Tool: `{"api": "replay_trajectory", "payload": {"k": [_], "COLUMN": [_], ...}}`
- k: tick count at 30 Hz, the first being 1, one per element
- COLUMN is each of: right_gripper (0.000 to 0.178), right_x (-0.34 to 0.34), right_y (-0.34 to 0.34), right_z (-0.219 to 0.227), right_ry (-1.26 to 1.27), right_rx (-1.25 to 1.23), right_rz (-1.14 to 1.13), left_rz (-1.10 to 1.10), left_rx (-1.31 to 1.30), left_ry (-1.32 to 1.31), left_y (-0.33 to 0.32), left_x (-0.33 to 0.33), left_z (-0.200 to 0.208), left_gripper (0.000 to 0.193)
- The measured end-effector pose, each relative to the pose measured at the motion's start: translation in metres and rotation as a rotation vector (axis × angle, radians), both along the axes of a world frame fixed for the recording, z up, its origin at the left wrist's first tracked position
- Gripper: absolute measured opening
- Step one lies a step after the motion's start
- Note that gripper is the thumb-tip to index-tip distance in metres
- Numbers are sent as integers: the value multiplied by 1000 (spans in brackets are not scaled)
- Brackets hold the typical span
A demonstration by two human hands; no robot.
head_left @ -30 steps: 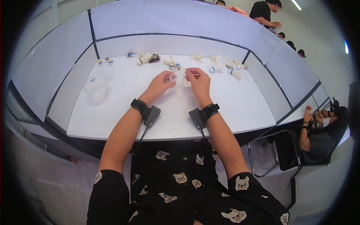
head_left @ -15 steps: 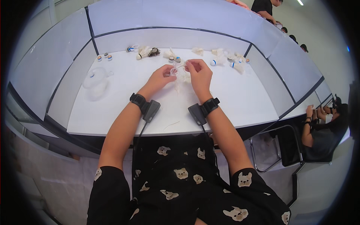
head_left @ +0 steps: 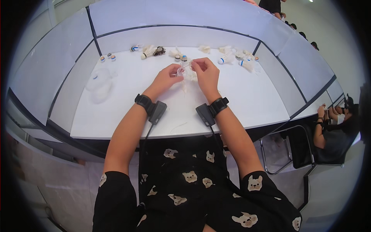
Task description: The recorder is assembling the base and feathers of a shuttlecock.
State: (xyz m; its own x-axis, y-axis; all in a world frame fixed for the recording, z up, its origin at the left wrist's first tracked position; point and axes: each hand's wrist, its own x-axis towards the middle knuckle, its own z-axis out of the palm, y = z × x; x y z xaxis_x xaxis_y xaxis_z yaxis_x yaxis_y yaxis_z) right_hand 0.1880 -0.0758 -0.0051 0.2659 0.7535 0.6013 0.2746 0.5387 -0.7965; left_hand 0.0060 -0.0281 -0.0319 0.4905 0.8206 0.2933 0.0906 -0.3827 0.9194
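White panels border the white surface. At the surface's 12 o'clock, the left hand holds a clear plastic piece; at its 3 o'clock, the right hand pinches narrowly, contents indeterminable. Shuttlecocks lie at 2 o'clock.

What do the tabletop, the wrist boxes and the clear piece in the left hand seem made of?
Tabletop: perhaps laminate, smooth and evenly white. Wrist boxes: probably matte plastic, dark gray with dull highlights. Clear piece: likely thin, glossy plastic, see-through with glints.
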Motion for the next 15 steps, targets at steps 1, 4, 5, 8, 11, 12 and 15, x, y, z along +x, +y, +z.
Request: {"api": "replay_trajectory", "payload": {"k": [1, 4, 5, 8, 11, 12, 15], "right_gripper": [12, 12, 12, 11, 11, 11, 12], "right_x": [0, 2, 2, 3, 2, 2, 4], "right_y": [-2, -5, -6, -3, -5, -7, -5], "right_z": [2, 8, 8, 4, 6, 6, 5], "right_ry": [2, -71, -73, -84, -109, -128, -125], "right_rx": [-3, -23, -19, -8, -2, -6, -18], "right_rz": [1, -23, -36, -51, -46, -40, -37], "left_rz": [-1, 8, 13, 12, 20, 20, 12], "left_rx": [-6, -9, -19, 9, -10, -11, -24], "left_ry": [-2, 19, 16, 24, 19, 20, 7], "left_y": [-1, -1, -2, -2, -2, -3, -3], "left_x": [0, 1, 1, 2, 0, 1, 1], "left_z": [1, 3, 4, 2, 4, 4, 4], "left_gripper": [45, 46, 47, 50, 51, 51, 52]}}
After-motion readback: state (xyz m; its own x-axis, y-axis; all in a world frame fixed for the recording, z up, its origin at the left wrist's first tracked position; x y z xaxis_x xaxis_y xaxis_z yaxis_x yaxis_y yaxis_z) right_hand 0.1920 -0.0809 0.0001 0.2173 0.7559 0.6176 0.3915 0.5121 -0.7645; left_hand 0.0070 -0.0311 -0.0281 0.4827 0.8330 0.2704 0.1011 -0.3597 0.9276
